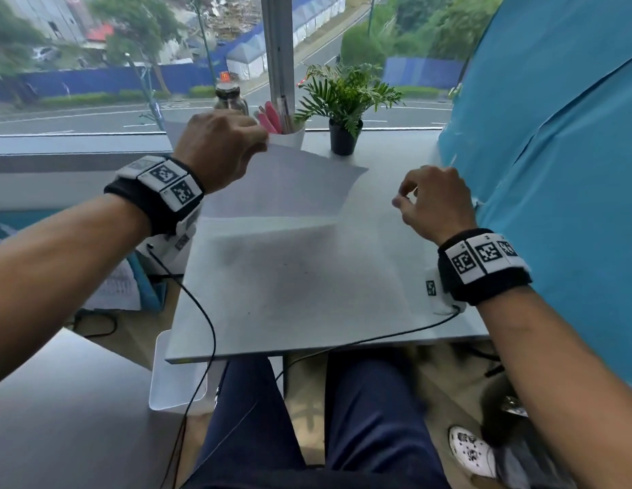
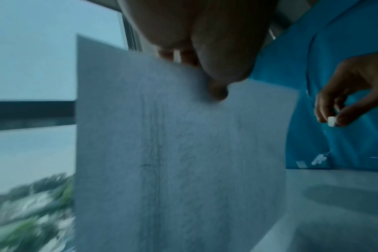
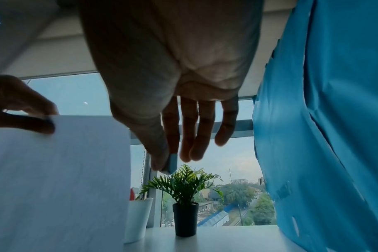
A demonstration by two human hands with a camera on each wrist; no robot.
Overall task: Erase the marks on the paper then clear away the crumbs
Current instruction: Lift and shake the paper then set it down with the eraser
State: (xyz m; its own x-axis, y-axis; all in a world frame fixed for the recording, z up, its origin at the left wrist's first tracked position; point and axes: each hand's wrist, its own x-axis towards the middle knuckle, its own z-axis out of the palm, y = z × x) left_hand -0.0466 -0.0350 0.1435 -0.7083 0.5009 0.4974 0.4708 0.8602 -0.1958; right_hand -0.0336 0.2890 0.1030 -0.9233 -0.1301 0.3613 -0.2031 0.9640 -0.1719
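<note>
A white sheet of paper (image 1: 282, 185) stands tilted up off the grey table (image 1: 378, 277), its lower edge near the tabletop. My left hand (image 1: 265, 141) pinches its top edge between thumb and fingers. The left wrist view shows faint pencil streaks running down the paper (image 2: 179, 153) below my thumb. My right hand (image 1: 402, 201) hovers to the right of the sheet, apart from it, and pinches a small pale eraser (image 2: 331, 121) between thumb and forefinger. The same eraser (image 3: 171, 163) shows at the thumb tip in the right wrist view. Tiny dark specks dot the table under the sheet.
At the table's far edge by the window stand a white cup (image 1: 289, 137) with pink pens, a small potted plant (image 1: 342, 135) and a glass jar (image 1: 231, 100). A blue sheet (image 1: 554, 171) hangs along the right side. A white tray (image 1: 176, 375) sits below the table's left corner.
</note>
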